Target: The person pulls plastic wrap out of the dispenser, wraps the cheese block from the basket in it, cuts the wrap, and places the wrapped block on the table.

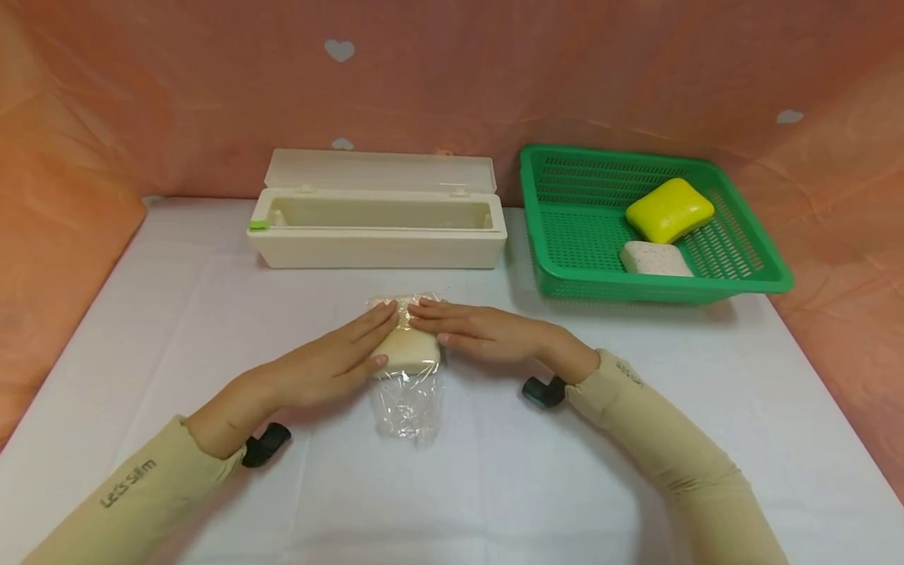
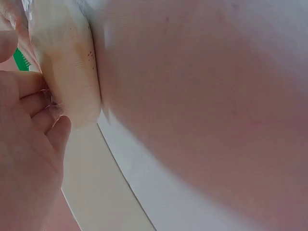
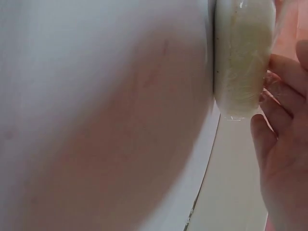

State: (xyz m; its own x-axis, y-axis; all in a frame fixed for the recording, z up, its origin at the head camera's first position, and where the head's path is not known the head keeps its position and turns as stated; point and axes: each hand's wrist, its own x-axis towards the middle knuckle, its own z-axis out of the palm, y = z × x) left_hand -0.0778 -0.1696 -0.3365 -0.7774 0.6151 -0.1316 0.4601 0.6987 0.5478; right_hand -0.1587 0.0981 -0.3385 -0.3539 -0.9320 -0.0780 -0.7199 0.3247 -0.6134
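A cream-coloured bar of soap [image 1: 407, 351] lies on the white table with clear plastic film [image 1: 407, 412] around it. One loose end of the film spreads toward me; more covers the far end under the fingers. My left hand [image 1: 332, 365] rests its nearly straight fingers on the far left part of the bar, thumb along the left side. From the right, my right hand [image 1: 487, 328] lays its extended fingers on the film at the far end. In the right wrist view, film clings to the side of the soap [image 3: 244, 62], and wrinkled film shows by the fingertips.
Behind the soap stands a long white wrap dispenser box [image 1: 377, 247] with its lid [image 1: 381, 170] raised and a green tab [image 1: 259, 225]. At back right, a green basket [image 1: 657, 286] holds a yellow bar [image 1: 669, 210] and a speckled white bar [image 1: 655, 259]. A pinkish curtain [image 1: 438, 86] hangs behind.
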